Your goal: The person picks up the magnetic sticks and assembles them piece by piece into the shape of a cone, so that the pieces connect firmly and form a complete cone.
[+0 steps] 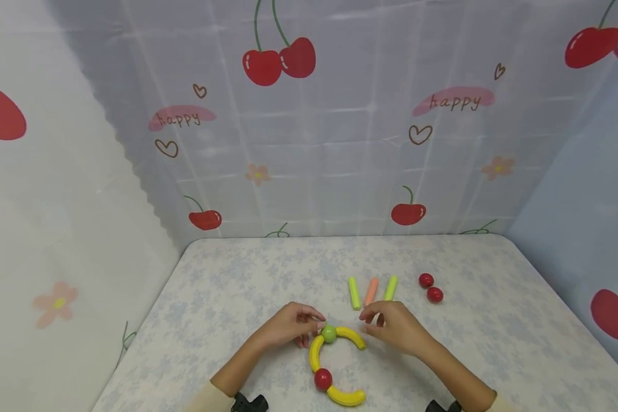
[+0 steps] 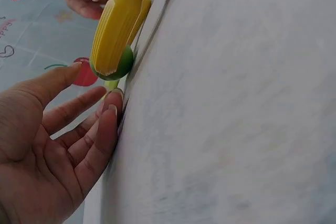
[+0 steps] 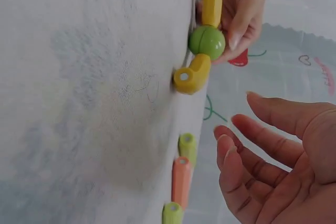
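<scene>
Between left hand (image 1: 290, 326) and right hand (image 1: 394, 327), on table (image 1: 211, 274): green ball (image 1: 328, 333) joining two curved yellow pieces (image 1: 351, 336); red ball (image 1: 323, 379), third yellow piece (image 1: 347, 397) follow. Both hands empty, fingers loosely curved: left just beside green ball, right near upper piece's free end.

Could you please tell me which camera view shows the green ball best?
The right wrist view: there the green ball appears large, with little covering it. The head view shows it clearly but much smaller, beside the left hand. In the left wrist view, a yellow piece hides much of it.
</scene>
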`<state>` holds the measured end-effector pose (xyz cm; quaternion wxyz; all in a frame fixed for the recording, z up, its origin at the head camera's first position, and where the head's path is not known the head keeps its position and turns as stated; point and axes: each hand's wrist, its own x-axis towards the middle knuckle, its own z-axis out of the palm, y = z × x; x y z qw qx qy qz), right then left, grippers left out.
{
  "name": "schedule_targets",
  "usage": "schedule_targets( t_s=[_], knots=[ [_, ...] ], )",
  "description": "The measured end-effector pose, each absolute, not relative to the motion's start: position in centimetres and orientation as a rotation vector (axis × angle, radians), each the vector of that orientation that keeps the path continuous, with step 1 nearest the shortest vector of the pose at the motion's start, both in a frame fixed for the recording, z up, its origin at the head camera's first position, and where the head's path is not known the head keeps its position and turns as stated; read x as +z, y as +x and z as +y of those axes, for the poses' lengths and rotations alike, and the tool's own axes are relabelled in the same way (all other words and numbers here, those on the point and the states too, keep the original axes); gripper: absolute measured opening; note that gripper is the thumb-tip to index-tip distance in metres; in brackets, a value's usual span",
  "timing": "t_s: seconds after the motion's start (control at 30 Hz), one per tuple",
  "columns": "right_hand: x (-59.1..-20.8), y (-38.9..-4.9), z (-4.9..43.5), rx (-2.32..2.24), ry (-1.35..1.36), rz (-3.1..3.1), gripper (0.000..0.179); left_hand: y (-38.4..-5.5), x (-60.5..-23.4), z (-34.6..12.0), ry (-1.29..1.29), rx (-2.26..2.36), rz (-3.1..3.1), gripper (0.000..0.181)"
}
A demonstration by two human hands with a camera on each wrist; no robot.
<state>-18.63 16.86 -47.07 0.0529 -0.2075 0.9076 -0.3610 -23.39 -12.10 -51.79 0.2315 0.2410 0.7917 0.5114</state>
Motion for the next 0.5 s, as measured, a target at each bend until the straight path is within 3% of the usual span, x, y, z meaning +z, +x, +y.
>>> schedule_targets(
  t_s=[0.17,0.5],
  knots=[
    [-46.7,-16.3,17.6,-1.108,-0.622,2.649,0.009,-24.6,-51.0,-11.1,0.797,1.269,2.296,0.022],
    [-48.0,-11.8,15.4,-1.079,-0.691,2.413,0.017,-25.7,-50.5,-8.9,0.965,1.116,2.242,0.016]
  ],
)
